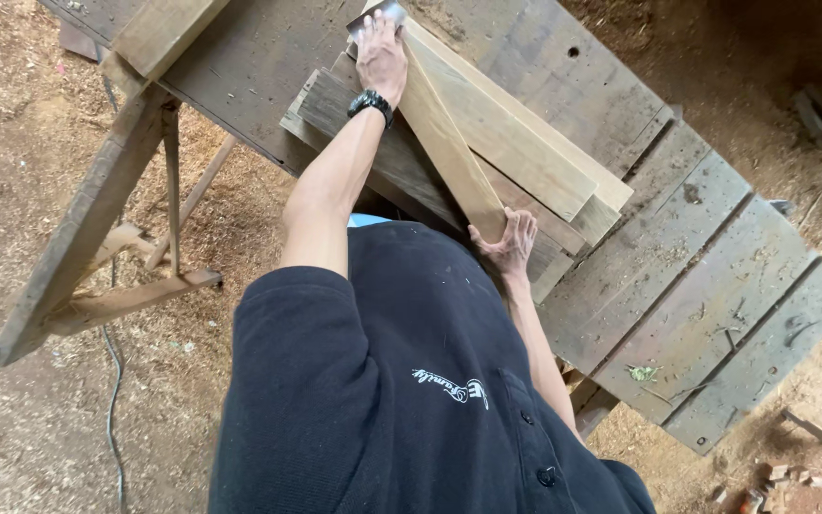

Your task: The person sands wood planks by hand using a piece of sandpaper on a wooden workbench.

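My left hand, a black watch on its wrist, reaches far forward and presses a small grey sheet onto the far end of a long light wooden plank. The plank lies slanted on a stack of boards. Its near end is gripped by my right hand, fingers curled over the edge, close to my black shirt. How the grey sheet sits under my left palm is hidden.
The boards rest on a weathered grey plank workbench with gaps between its slats. A wooden trestle stands at the left on a sawdust-covered dirt floor. A thin cable runs along the ground. Wood scraps lie at the lower right.
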